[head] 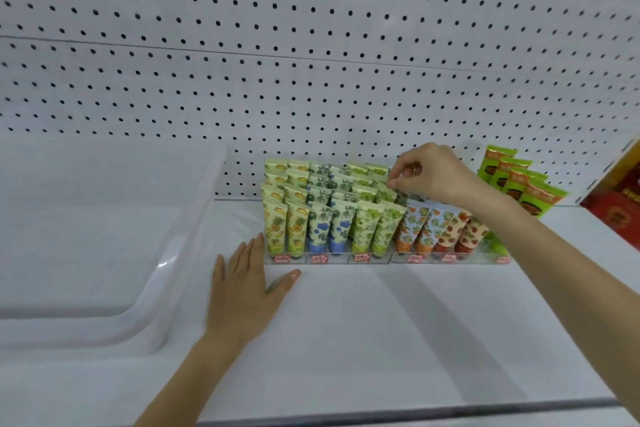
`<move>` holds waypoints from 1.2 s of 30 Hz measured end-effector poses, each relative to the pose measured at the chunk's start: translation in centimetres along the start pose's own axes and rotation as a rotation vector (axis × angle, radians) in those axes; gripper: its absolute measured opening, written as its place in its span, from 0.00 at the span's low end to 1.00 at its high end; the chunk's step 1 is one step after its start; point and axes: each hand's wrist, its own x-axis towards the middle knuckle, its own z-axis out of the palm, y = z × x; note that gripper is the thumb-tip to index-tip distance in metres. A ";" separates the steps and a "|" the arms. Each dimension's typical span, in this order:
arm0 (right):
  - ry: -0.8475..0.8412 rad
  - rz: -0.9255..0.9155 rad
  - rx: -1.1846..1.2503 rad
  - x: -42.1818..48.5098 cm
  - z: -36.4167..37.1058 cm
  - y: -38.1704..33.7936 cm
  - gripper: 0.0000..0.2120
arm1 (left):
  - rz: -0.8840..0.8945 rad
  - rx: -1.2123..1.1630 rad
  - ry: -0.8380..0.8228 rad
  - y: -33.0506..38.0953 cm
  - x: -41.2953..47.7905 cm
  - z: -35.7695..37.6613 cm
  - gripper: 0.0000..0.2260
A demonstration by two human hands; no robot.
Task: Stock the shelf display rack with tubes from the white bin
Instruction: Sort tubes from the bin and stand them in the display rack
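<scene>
Clear acrylic is forming the display rack (346, 258), which is standing at the back of the white shelf (381, 322) near the pegboard (311, 45) and holding rows of upright tubes (341, 222) in yellow, blue, green, orange and red prints. The right hand (433, 173) is hanging over the rack, thumb and forefinger pinching the top of a green tube (387, 193) in a rear row. The left hand (242, 291) is lying flat on the shelf, fingers spread, between the rack and the white bin (104, 236).

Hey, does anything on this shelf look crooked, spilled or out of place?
Nothing spilled or damaged. The orange-print tubes and strawberry-print tubes at the right end of the rack lean sideways, unlike the upright yellow tubes. The right hand pinches a green tube at the back.
</scene>
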 end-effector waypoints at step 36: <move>-0.037 0.022 0.043 1.1 -0.6 0.5 0.09 | -0.021 0.030 0.033 0.2 -0.1 -0.1 0.47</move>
